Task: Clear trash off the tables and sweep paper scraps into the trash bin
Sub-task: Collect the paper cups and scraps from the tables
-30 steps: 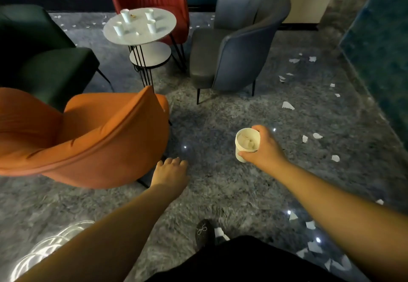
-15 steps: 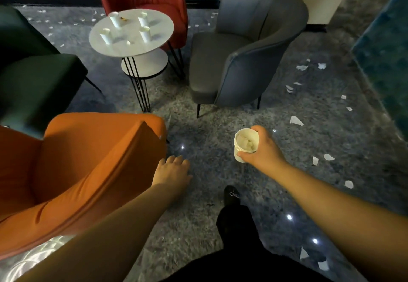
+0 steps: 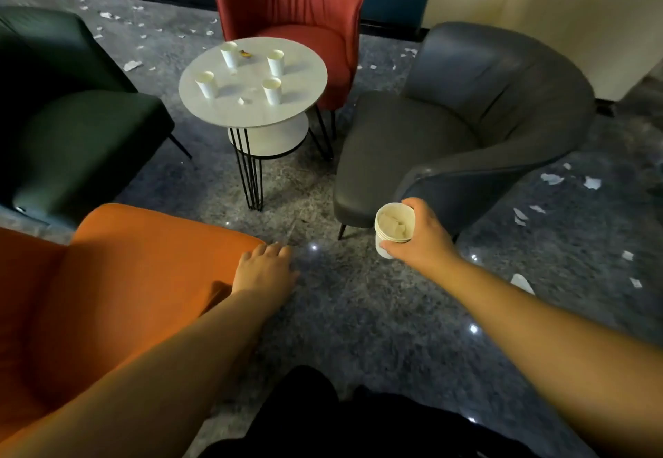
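Two bare hands reach forward over the grey speckled floor (image 3: 358, 314). The right hand (image 3: 421, 238) grips a stack of white paper cups (image 3: 393, 229), thumb on the near side and fingers curled round the far side; crumpled paper fills the top cup. Its arm stretches in from the lower right, nearly straight, with the hand held just in front of the grey armchair (image 3: 448, 141).

The left hand (image 3: 263, 271) holds nothing, palm down, its fingers relaxed and loosely together. It hovers beside the edge of the orange armchair (image 3: 125, 278), and I cannot tell if it touches the fabric. Its forearm comes in from the lower left across that chair.

Well ahead of both hands, between them, stands the round white desk (image 3: 294, 106). Four white paper cups (image 3: 272, 90) stand upright on it, with a small paper scrap (image 3: 241, 101) and a small orange-yellow bit (image 3: 245, 52) among them. A red chair (image 3: 290, 9) stands beyond the desk, and a dark green chair (image 3: 71, 116) to the far left of the left hand. White paper scraps (image 3: 552, 178) lie scattered on the floor to the right of the right hand, and more lie far ahead on the left.
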Motion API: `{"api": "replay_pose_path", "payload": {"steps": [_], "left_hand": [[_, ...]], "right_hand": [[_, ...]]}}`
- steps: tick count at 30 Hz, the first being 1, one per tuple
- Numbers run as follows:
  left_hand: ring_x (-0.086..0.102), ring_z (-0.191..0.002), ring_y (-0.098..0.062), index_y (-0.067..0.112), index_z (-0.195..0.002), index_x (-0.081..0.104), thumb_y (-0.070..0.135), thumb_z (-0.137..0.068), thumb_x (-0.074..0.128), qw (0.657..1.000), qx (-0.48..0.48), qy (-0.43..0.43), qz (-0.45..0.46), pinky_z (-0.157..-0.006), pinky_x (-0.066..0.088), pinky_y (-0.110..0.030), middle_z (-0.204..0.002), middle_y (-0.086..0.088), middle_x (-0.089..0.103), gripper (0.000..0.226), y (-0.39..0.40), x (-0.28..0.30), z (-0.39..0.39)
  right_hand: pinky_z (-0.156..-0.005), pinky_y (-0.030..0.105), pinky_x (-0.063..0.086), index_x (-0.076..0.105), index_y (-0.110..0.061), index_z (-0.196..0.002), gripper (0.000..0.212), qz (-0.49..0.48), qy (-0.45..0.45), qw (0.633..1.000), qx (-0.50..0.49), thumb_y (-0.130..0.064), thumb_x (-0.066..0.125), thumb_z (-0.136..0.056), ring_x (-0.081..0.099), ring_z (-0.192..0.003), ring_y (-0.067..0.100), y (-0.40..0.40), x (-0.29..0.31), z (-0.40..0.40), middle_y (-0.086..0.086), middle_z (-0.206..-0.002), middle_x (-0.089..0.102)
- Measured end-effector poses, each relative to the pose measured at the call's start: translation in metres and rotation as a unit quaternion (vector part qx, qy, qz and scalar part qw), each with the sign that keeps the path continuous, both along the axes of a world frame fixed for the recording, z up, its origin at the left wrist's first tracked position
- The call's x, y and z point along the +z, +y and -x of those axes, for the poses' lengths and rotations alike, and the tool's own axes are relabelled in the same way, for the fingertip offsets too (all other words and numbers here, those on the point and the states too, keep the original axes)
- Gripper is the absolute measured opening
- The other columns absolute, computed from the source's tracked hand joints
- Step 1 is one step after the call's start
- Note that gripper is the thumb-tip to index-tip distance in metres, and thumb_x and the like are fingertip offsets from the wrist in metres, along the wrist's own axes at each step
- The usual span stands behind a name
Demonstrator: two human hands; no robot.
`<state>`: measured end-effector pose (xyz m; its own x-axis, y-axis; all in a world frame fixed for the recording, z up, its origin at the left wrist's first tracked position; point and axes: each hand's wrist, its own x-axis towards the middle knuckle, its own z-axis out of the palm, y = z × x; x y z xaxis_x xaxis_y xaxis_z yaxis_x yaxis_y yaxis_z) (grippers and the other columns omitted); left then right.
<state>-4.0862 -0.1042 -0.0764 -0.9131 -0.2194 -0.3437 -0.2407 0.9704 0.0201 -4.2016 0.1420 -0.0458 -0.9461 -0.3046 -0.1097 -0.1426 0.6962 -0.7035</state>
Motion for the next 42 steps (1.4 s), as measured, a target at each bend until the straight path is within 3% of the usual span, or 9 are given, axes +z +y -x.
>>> {"api": "replay_pose_path", "payload": {"steps": [10, 20, 29, 42], "left_hand": [[0.034, -0.139, -0.025, 0.021, -0.144, 0.038, 0.036, -0.100, 0.041, 0.999, 0.029, -0.013, 0.004, -0.110, 0.030, -0.041, -0.148, -0.003, 0.042, 0.047, -0.098, -0.006, 0.122], [0.036, -0.137, -0.025, 0.022, -0.145, 0.037, 0.045, -0.099, 0.047, 1.000, 0.013, -0.003, 0.007, -0.109, 0.033, -0.041, -0.147, -0.001, 0.042, 0.053, -0.199, -0.003, 0.250], [0.040, -0.134, -0.024, 0.023, -0.142, 0.041, 0.045, -0.097, 0.048, 0.998, 0.059, -0.011, -0.006, -0.108, 0.035, -0.040, -0.143, 0.000, 0.047, 0.050, -0.261, -0.016, 0.334], [0.037, -0.136, -0.024, 0.020, -0.143, 0.039, 0.040, -0.098, 0.045, 0.989, 0.150, 0.008, -0.013, -0.111, 0.030, -0.041, -0.147, -0.003, 0.042, 0.049, -0.336, -0.012, 0.452]], "right_hand": [[-0.084, 0.027, 0.039, 0.038, -0.023, -0.131, 0.077, -0.007, -0.015, 0.999, 0.031, -0.026, 0.082, -0.069, 0.048, -0.112, 0.018, -0.094, -0.009, 0.137, -0.004, -0.131, 0.043], [-0.084, 0.028, 0.040, 0.037, -0.025, -0.130, 0.074, -0.004, -0.014, 0.999, 0.028, -0.028, 0.081, -0.070, 0.046, -0.108, 0.014, -0.199, -0.001, 0.256, -0.004, -0.132, 0.041], [-0.087, 0.033, 0.046, 0.038, -0.026, -0.129, 0.075, -0.013, -0.035, 0.998, 0.050, -0.029, 0.082, -0.069, 0.048, -0.108, 0.016, -0.269, -0.006, 0.359, -0.004, -0.129, 0.043], [-0.080, 0.027, 0.043, 0.041, -0.019, -0.127, 0.075, 0.023, -0.024, 0.990, 0.136, -0.025, 0.084, -0.066, 0.050, -0.107, 0.015, -0.378, -0.018, 0.511, -0.002, -0.124, 0.046]]}}
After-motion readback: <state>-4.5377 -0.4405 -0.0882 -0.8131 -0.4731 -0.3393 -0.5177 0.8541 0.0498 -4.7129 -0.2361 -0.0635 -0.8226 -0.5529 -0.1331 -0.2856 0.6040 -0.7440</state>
